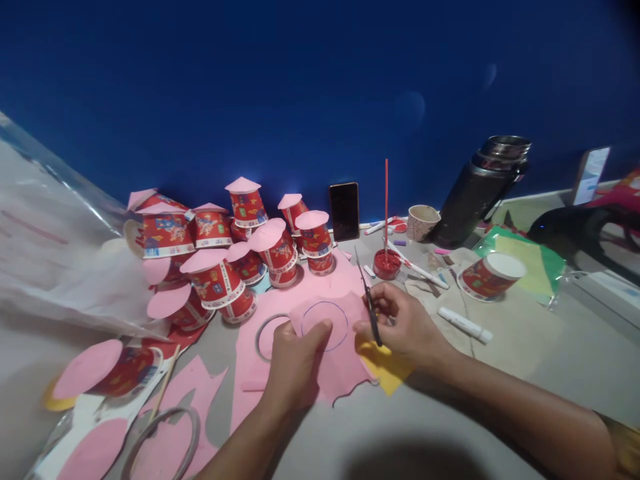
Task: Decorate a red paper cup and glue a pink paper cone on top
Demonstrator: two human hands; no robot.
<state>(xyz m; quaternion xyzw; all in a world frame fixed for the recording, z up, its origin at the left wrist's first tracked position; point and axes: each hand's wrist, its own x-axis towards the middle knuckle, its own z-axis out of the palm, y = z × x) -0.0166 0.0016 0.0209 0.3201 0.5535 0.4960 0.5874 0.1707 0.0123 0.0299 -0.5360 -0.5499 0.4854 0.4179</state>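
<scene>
My left hand [296, 360] pinches a piece of pink paper [345, 373] between thumb and fingers. A circle drawn in dark blue line shows on that paper, and its lower edge is cut ragged. In my right hand [407, 323] is a pair of scissors [370, 303], blades pointing up and away, beside the paper's right edge. Whether the blades touch the paper I cannot tell. Beneath lies a larger pink sheet [245, 360] with a grey ring [260, 337] on it. Yellow paper [387, 370] sticks out under my right hand.
Red paper cups [220, 283] with pink cone tops cluster at left. A phone [345, 212] leans on the blue wall. Right of it stand a red paint pot [387, 265], a black flask [473, 193] and another red cup [490, 277]. A white marker [465, 325] lies nearer. Pink scraps [200, 387] lie front left.
</scene>
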